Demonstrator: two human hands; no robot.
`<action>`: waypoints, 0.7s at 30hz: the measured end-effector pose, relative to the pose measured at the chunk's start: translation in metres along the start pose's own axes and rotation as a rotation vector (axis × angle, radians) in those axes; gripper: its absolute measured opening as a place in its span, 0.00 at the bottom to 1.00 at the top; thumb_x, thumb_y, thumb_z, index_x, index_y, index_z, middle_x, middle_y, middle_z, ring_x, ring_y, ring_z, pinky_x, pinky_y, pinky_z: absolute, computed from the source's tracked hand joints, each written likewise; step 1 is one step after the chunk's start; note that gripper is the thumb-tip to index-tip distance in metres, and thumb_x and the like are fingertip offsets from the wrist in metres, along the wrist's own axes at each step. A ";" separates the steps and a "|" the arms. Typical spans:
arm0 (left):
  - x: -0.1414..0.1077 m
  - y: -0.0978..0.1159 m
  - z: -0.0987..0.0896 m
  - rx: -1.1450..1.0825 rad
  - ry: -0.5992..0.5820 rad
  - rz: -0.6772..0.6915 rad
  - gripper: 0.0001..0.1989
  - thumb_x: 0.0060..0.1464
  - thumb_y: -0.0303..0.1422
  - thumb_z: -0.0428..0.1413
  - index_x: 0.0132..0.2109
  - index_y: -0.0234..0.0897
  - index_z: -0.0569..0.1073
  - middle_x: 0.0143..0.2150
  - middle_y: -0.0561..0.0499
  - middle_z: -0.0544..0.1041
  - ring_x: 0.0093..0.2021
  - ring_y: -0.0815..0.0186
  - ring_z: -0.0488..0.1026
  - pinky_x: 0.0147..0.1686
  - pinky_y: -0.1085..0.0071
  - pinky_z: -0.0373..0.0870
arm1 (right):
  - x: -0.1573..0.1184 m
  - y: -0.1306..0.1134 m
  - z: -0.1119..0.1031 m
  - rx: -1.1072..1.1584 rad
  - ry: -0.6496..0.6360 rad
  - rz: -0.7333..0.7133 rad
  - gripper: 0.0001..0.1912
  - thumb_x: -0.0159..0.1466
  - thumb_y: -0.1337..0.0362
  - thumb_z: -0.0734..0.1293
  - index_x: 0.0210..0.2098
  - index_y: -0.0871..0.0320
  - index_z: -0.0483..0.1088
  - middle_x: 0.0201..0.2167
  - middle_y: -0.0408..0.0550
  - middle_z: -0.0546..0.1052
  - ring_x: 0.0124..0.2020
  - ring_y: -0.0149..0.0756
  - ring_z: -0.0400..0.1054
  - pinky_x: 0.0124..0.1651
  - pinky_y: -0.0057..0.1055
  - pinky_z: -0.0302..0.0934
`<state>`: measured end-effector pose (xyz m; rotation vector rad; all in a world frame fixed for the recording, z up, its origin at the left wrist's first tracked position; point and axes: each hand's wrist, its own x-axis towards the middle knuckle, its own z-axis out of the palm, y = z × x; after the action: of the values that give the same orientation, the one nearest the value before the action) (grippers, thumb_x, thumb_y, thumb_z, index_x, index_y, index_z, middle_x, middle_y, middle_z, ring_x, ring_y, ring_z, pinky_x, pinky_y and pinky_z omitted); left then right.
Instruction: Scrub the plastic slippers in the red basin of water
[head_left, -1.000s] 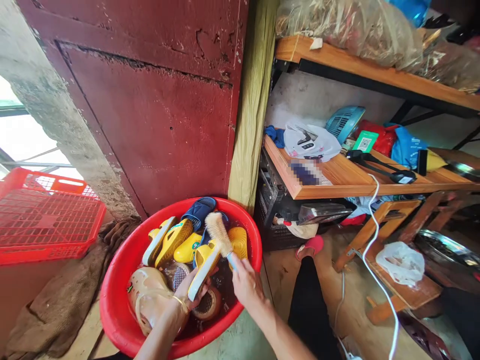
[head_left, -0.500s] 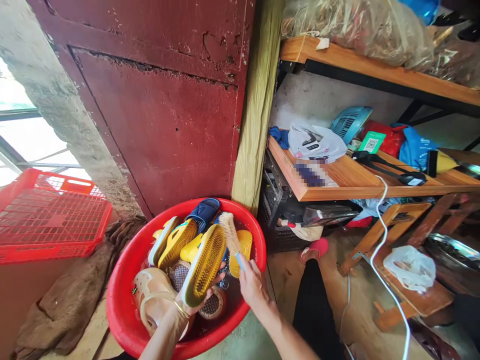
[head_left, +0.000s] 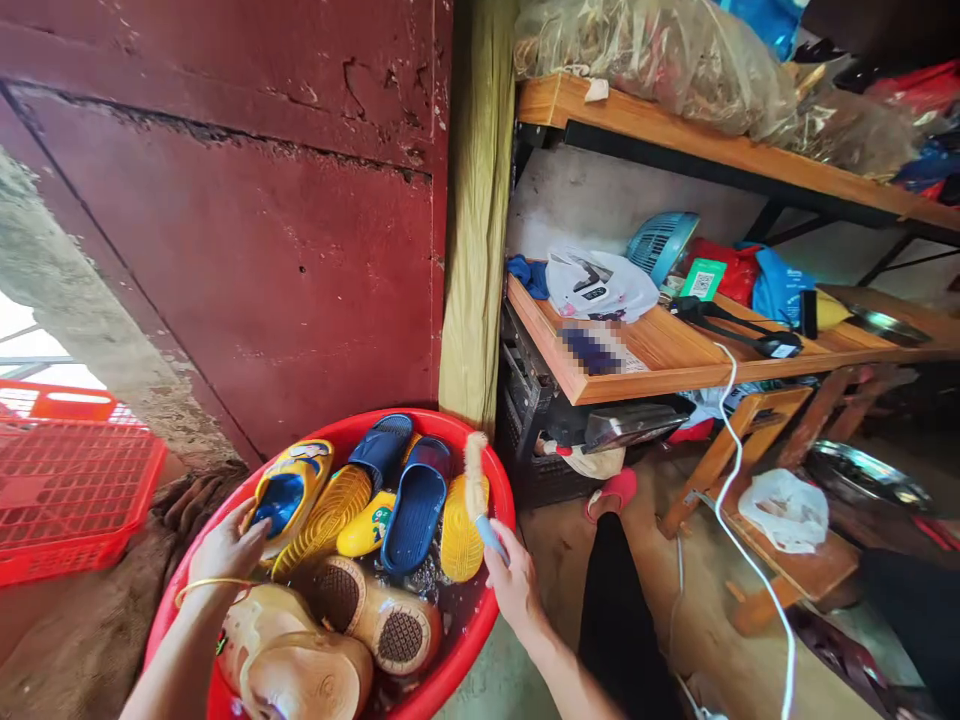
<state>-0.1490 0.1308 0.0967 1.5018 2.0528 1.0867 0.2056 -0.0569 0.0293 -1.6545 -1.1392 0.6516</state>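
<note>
A red basin [head_left: 491,470] on the floor holds dirty water and several shoes: yellow sandals, blue slippers [head_left: 411,510] and beige clogs [head_left: 375,620]. My left hand [head_left: 225,548] grips a yellow sandal with a blue insole [head_left: 289,490] at the basin's left rim. My right hand [head_left: 514,585] holds a scrub brush [head_left: 477,490] by its blue handle, bristles up, over the basin's right side. A gold bangle sits on my left wrist.
A red metal door [head_left: 262,250] and a yellowish post [head_left: 472,220] stand behind the basin. A red crate [head_left: 67,480] lies left. Wooden shelves [head_left: 675,360] with bags, a fan and a white cable fill the right. My dark-clad leg [head_left: 615,610] is beside the basin.
My left hand let go of the ridged yellow sandal it held up and moved left to grip another yellow sandal at the basin's rim. The brush lifted off the sole. View shifted right.
</note>
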 end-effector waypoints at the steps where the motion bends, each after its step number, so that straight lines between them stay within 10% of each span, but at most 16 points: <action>1: -0.002 -0.002 0.001 0.107 0.062 0.015 0.17 0.47 0.35 0.58 0.45 0.38 0.75 0.44 0.45 0.83 0.52 0.45 0.77 0.51 0.49 0.73 | 0.002 -0.001 0.000 0.046 0.022 0.056 0.28 0.69 0.51 0.57 0.61 0.61 0.68 0.35 0.50 0.79 0.29 0.37 0.75 0.37 0.32 0.73; 4: -0.036 0.007 0.019 0.169 0.173 0.197 0.21 0.55 0.39 0.53 0.55 0.39 0.71 0.59 0.41 0.77 0.61 0.46 0.71 0.60 0.49 0.67 | 0.003 -0.005 0.000 0.109 0.076 0.141 0.33 0.69 0.46 0.57 0.63 0.64 0.65 0.28 0.45 0.75 0.22 0.33 0.70 0.30 0.28 0.70; 7: -0.095 0.031 0.061 -0.084 -0.308 0.320 0.21 0.59 0.41 0.50 0.56 0.41 0.70 0.49 0.44 0.82 0.48 0.56 0.80 0.49 0.64 0.75 | 0.001 -0.011 0.002 0.056 0.014 0.123 0.35 0.68 0.43 0.57 0.63 0.62 0.66 0.33 0.49 0.77 0.25 0.34 0.71 0.32 0.28 0.71; 10: -0.153 0.057 0.116 -0.041 -0.648 0.403 0.23 0.59 0.41 0.51 0.59 0.38 0.71 0.56 0.42 0.80 0.55 0.57 0.77 0.56 0.66 0.71 | -0.002 -0.013 0.001 0.004 -0.042 0.091 0.34 0.68 0.41 0.57 0.62 0.58 0.68 0.40 0.52 0.78 0.28 0.35 0.73 0.32 0.27 0.71; 15: -0.199 0.091 0.180 0.401 -0.735 0.302 0.43 0.54 0.43 0.58 0.71 0.27 0.57 0.74 0.27 0.53 0.72 0.39 0.56 0.63 0.44 0.60 | -0.001 -0.005 -0.002 0.150 -0.031 0.094 0.36 0.68 0.43 0.57 0.63 0.65 0.65 0.35 0.52 0.78 0.23 0.32 0.71 0.28 0.27 0.71; 21: -0.190 0.098 0.185 0.191 -0.737 0.114 0.42 0.51 0.32 0.58 0.71 0.25 0.56 0.75 0.27 0.49 0.73 0.39 0.51 0.67 0.44 0.53 | 0.000 0.000 -0.001 0.192 -0.037 0.074 0.35 0.67 0.41 0.58 0.61 0.62 0.67 0.42 0.55 0.78 0.23 0.31 0.71 0.27 0.28 0.71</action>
<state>0.1087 0.0359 0.0279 1.7782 1.5819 0.2788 0.2062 -0.0573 0.0294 -1.5317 -1.0120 0.8167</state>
